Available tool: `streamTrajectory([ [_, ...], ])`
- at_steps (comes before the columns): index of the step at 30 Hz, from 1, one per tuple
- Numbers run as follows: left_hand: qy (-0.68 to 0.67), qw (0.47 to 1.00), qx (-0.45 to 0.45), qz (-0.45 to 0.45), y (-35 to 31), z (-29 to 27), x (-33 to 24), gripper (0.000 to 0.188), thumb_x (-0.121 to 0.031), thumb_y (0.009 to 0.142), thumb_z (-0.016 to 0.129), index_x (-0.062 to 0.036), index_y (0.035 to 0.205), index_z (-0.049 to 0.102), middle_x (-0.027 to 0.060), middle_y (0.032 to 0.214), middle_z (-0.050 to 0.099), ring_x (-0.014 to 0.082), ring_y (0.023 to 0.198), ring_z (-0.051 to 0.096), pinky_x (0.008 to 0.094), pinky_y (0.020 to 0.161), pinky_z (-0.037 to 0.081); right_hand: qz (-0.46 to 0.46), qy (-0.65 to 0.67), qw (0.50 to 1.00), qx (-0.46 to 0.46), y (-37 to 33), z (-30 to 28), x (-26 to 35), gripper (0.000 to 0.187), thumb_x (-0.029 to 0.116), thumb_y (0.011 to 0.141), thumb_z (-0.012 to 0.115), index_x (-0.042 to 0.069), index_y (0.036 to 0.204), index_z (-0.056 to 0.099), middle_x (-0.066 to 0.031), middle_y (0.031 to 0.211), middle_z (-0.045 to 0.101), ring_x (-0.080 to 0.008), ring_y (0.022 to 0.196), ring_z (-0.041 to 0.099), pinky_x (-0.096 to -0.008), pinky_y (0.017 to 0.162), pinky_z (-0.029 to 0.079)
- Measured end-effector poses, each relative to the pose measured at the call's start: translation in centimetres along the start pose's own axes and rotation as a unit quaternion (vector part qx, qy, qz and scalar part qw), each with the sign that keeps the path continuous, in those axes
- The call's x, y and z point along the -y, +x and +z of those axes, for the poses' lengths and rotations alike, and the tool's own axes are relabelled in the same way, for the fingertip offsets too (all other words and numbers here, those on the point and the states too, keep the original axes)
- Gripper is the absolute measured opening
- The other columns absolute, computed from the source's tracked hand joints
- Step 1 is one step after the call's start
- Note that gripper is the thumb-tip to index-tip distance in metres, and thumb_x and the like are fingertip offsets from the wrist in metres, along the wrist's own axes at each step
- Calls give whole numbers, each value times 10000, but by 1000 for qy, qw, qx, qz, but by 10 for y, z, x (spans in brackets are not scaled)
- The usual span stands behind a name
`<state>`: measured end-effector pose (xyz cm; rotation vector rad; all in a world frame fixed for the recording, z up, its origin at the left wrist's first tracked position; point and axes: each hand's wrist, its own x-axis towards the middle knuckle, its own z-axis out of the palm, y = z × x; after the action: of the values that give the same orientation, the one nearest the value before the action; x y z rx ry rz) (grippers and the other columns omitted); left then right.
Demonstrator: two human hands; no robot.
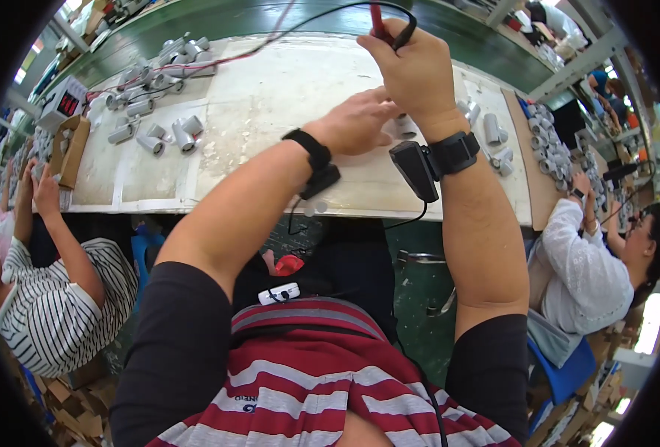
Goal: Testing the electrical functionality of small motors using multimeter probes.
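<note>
The right hand (413, 71) is clamped on red and black probes (380, 26) above the bench (270, 97). The left hand (356, 123) lies by a grey fitting (404, 127) near the bench's front edge, fingers together.

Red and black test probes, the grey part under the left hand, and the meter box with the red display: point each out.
Test probes (378, 22): head view, on the red probe's shaft above the right hand (412, 71).
Grey part (404, 125): head view, on its body beside the left hand (356, 123).
Meter box (62, 104): head view, on its front face.

You have two hands over the worktable (270, 97): left hand (359, 123), right hand (412, 71). Two co-workers sit alongside: one lower left (62, 298), one right (590, 261). One meter (62, 104) upper left.
</note>
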<state>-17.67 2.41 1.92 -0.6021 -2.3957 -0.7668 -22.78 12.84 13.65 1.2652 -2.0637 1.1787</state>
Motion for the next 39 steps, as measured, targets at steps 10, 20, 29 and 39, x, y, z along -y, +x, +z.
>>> streamTrajectory([
  [10,-34,997,-61,34,38,100,63,233,-176,852,624,-67,1037,717,176,1149,709,375,1108,661,481,959,518,48,76,996,20,30,24,40,225,257,914,796,39,945,743,-2,666,639,-66,614,581,-260,582,478],
  [20,-455,765,-19,-456,-81,-87,-30,378,-352,963,694,-65,1204,647,121,1057,709,237,937,710,366,757,566,187,206,960,29,-15,19,14,203,193,935,782,-2,967,732,-9,760,680,-80,632,613,-228,571,498],
  [29,-528,657,-184,-505,-170,-153,-37,373,-229,945,751,-31,1240,639,64,1012,707,164,866,702,308,705,566,395,443,802,72,-88,123,56,190,150,944,754,-29,982,703,-85,797,703,-143,637,663,-277,561,569],
  [39,-219,812,-201,-502,-175,-139,-50,431,-253,876,847,16,1166,676,76,927,739,115,789,675,253,715,547,408,432,802,61,-117,136,82,197,153,946,761,-28,967,687,-79,793,701,-140,611,660,-270,567,563],
])
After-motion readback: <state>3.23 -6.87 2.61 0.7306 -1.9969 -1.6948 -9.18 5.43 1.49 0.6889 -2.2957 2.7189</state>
